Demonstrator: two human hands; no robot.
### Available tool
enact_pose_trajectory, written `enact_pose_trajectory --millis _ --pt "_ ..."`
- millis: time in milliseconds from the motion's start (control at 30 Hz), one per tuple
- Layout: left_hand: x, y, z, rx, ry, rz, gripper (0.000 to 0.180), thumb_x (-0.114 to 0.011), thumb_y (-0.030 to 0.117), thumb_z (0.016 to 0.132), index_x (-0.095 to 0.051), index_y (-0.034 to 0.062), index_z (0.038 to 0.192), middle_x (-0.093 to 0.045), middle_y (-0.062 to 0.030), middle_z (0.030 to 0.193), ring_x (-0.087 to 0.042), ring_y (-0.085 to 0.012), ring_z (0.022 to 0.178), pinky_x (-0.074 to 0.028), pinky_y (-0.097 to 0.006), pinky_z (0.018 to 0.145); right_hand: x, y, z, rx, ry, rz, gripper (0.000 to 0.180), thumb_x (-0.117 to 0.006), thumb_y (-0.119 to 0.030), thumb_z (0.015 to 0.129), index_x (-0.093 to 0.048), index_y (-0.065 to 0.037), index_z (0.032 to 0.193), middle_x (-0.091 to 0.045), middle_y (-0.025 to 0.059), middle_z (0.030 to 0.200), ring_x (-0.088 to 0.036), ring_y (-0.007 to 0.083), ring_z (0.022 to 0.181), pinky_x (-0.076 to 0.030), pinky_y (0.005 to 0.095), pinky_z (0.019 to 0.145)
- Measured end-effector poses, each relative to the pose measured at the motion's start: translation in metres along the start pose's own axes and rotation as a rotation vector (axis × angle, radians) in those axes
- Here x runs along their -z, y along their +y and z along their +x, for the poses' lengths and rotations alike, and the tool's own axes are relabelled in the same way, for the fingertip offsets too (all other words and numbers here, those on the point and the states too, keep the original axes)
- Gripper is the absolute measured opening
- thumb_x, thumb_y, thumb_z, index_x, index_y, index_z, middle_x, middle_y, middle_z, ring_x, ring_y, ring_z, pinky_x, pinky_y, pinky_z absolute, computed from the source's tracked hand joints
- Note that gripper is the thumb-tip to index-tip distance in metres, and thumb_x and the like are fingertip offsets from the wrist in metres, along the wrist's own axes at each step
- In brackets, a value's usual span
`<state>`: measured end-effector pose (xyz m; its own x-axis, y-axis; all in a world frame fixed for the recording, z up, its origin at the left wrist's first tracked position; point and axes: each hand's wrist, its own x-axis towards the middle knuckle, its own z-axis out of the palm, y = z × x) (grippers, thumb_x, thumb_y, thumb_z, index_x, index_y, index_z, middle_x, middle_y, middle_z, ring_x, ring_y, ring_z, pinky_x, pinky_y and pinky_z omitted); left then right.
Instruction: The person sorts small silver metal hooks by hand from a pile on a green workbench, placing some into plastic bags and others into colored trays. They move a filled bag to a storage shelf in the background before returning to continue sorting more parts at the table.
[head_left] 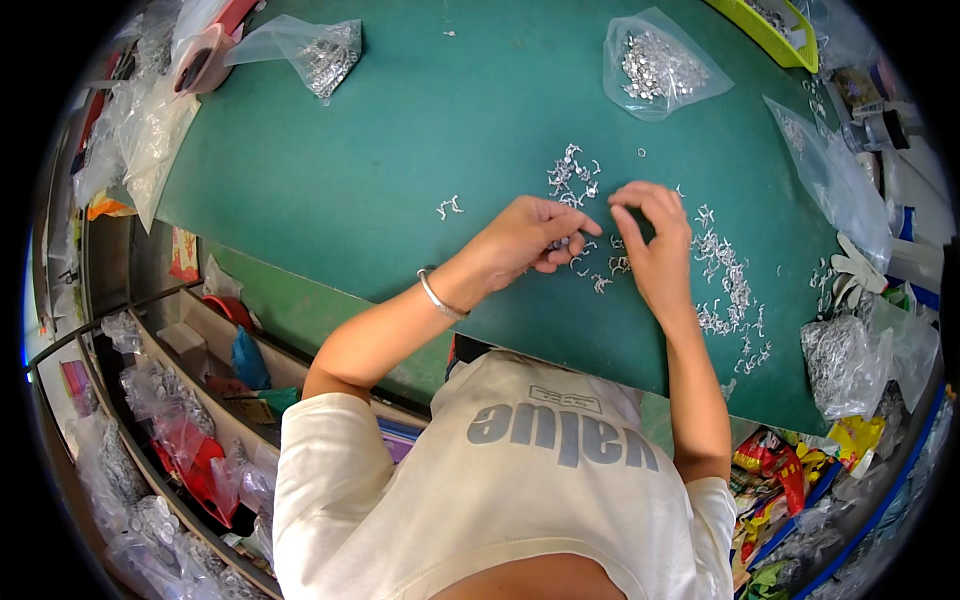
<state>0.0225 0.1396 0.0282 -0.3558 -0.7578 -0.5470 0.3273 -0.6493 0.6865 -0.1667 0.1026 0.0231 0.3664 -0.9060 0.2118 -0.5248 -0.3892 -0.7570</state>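
My left hand (530,240) is closed just above the table, fingers curled around small silver metal pieces (560,243) that show between them. Beside it, my right hand (655,240) has thumb and forefinger brought close together; whatever they pinch is too small to make out. Small curved silver metal pieces (571,175) lie in a loose heap beyond my left hand. More of these pieces (618,262) are scattered below and between the hands. To the right of my right hand spreads a longer trail of similar pieces (728,270).
The green table (350,170) carries a clear bag of silver parts (330,60) at far left and another bag (655,70) at far right. A yellow-green basket (775,30) sits at the far right corner. Filled plastic bags (845,360) crowd the right edge; an open drawer (215,400) is at left.
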Motion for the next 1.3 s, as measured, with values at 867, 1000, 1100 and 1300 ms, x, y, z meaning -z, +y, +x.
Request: enact_pose_trajectory --millis 867,1000,1100,1300 --pt "0.031 0.034 0.028 -0.317 0.101 0.331 0.011 -0.062 0.007 0.085 -0.064 -0.0007 0.092 -0.058 -0.0051 0.08 -0.046 -0.0129 0.061 -0.039 -0.024 0.052 -0.014 0.01 0.01 0.172 0.073 -0.286 0.014 -0.071 -0.003 0.074 -0.063 -0.005 0.085 -0.058 0.0043 0.097 -0.052 0.0244 0.092 -0.036 0.0379 0.081" --pt "0.046 0.032 0.02 -0.124 -0.265 -0.511 0.019 -0.057 0.01 0.089 -0.057 -0.0033 0.102 -0.056 -0.0073 0.091 -0.044 -0.0098 0.066 -0.037 -0.021 0.051 -0.021 0.008 0.014 0.224 0.07 -0.317 0.014 -0.07 -0.003 0.075 -0.062 -0.004 0.086 -0.058 0.0053 0.096 -0.052 0.0242 0.092 -0.036 0.0379 0.08" --pt "0.048 0.032 0.02 -0.185 -0.104 -0.411 0.021 -0.056 0.017 0.092 -0.059 -0.0032 0.099 -0.055 -0.0053 0.086 -0.042 -0.0082 0.063 -0.036 -0.022 0.049 -0.018 0.01 0.013 0.195 0.083 -0.307 0.012 -0.069 -0.003 0.075 -0.062 -0.003 0.085 -0.059 0.0065 0.096 -0.052 0.0246 0.092 -0.037 0.0378 0.08" --pt "0.033 0.034 0.036 -0.345 0.272 0.587 0.035 -0.057 0.031 0.094 -0.064 -0.0029 0.093 -0.052 -0.0005 0.071 -0.037 -0.0057 0.053 -0.029 -0.02 0.044 -0.008 0.002 0.017 -0.025 0.034 0.13 0.007 -0.067 -0.001 0.078 -0.062 -0.001 0.084 -0.061 0.0087 0.097 -0.055 0.0266 0.092 -0.042 0.0365 0.082"
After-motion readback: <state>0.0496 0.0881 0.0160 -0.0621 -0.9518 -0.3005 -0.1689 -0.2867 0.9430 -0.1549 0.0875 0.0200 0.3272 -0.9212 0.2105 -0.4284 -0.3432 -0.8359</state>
